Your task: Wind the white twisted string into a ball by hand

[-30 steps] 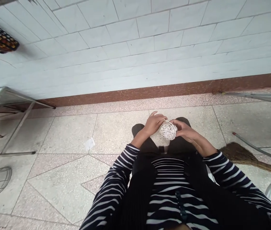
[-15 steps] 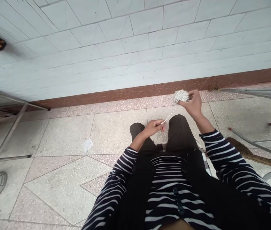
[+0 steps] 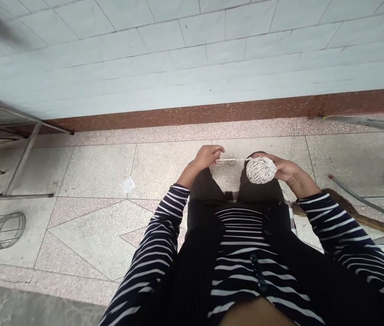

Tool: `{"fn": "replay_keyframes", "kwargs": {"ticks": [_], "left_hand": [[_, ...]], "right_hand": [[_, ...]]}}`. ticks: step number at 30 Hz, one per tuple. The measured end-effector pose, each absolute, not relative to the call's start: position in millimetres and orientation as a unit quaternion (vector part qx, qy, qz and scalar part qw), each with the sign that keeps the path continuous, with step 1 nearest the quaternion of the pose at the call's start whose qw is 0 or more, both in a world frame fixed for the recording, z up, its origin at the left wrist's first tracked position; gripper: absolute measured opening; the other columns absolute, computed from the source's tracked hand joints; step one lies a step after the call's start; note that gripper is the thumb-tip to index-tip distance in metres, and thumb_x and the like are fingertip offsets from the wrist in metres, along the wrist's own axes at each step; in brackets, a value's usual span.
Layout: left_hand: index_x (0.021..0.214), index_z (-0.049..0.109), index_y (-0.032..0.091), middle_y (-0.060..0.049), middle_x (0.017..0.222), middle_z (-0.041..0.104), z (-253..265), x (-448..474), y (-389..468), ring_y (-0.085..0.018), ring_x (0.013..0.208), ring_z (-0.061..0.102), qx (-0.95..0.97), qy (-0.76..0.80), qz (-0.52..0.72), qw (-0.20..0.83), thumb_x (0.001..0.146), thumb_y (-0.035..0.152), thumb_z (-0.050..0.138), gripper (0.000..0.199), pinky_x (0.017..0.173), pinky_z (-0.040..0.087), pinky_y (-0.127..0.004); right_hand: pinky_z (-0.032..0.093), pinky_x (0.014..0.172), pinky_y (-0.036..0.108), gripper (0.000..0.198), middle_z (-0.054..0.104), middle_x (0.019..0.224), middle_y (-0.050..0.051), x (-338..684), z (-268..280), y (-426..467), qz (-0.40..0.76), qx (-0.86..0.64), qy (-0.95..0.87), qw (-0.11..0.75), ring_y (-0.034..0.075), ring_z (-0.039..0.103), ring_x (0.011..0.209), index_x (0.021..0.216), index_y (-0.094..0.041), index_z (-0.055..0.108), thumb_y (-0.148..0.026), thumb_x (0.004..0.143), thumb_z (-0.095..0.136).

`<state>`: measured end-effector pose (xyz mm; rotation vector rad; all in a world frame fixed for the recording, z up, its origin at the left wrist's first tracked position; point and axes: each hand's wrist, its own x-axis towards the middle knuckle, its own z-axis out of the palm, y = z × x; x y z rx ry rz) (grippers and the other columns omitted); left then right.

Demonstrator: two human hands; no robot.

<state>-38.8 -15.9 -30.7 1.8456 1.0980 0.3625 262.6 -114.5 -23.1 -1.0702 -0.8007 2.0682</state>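
A ball of whitish yarn (image 3: 261, 170) rests in my right hand (image 3: 284, 169), whose fingers curl round its far side and right edge above my right knee. From the ball a short strand of the yarn (image 3: 232, 159) runs left, stretched nearly level across the gap between my knees. My left hand (image 3: 208, 156) pinches the other end of that strand above my left knee. What lies inside the left fingertips is too small to make out beyond the strand.
A tiled wall with a brown skirting (image 3: 185, 107) is in front. Metal-legged furniture (image 3: 29, 149) and a wire frame (image 3: 8, 231) stand left. White paper (image 3: 128, 185) lies on the floor. At right are a broom (image 3: 365, 220) and metal legs (image 3: 358, 192).
My right hand has turned and come down nearer my knee with the yarn ball. My left hand has shifted left and up, and the strand has swung from slanted to nearly level.
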Motion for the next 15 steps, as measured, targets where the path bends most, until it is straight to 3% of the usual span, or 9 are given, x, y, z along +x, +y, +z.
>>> {"fn": "replay_keyframes", "kwargs": {"ticks": [3, 5, 8, 11, 15], "left_hand": [[0.114, 0.078, 0.015, -0.002, 0.079, 0.078, -33, -36, -20, -0.016, 0.077, 0.073, 0.706, 0.389, 0.209, 0.554, 0.1, 0.037, 0.06, 0.032, 0.082, 0.054, -0.027], [0.122, 0.078, 0.016, -0.005, 0.094, 0.082, -33, -26, -30, -0.018, 0.093, 0.076, 0.69, 0.333, 0.195, 0.612, 0.094, 0.045, 0.073, 0.04, 0.093, 0.056, -0.03], [0.105, 0.081, 0.015, -0.004, 0.086, 0.08, -35, -13, -44, -0.018, 0.086, 0.074, 0.67, 0.302, 0.153, 0.661, 0.084, 0.049, 0.084, 0.04, 0.091, 0.056, -0.031], [0.071, 0.073, 0.016, -0.004, 0.072, 0.074, -33, -18, -42, -0.016, 0.077, 0.069, 0.678, 0.338, 0.205, 0.62, 0.094, 0.051, 0.072, 0.042, 0.088, 0.054, -0.031], [0.068, 0.068, 0.018, -0.004, 0.077, 0.074, -25, -36, -14, -0.017, 0.082, 0.066, 0.724, 0.404, 0.291, 0.477, 0.102, 0.042, 0.059, 0.043, 0.092, 0.051, -0.03]], "right_hand": [[0.06, 0.08, 0.033, 0.054, 0.08, 0.095, 0.002, 264, -23, -115, 0.773, -0.431, -0.273, 0.377, 0.022, 0.075, 0.085, 0.099, -0.023, 0.077, -0.015, 0.047, 0.087], [0.061, 0.079, 0.036, 0.052, 0.08, 0.092, 0.003, 262, -22, -114, 0.764, -0.449, -0.266, 0.379, 0.024, 0.075, 0.083, 0.098, -0.023, 0.076, -0.018, 0.047, 0.087], [0.062, 0.088, 0.042, 0.053, 0.08, 0.096, 0.005, 259, -19, -114, 0.763, -0.443, -0.279, 0.378, 0.028, 0.076, 0.09, 0.101, -0.023, 0.075, -0.022, 0.049, 0.086], [0.061, 0.092, 0.044, 0.054, 0.08, 0.099, 0.007, 262, -15, -119, 0.768, -0.425, -0.302, 0.373, 0.029, 0.076, 0.094, 0.102, -0.022, 0.074, -0.024, 0.049, 0.086], [0.06, 0.081, 0.035, 0.06, 0.077, 0.094, 0.004, 258, -10, -130, 0.779, -0.427, -0.322, 0.328, 0.023, 0.074, 0.084, 0.103, -0.021, 0.074, -0.019, 0.045, 0.09]]}}
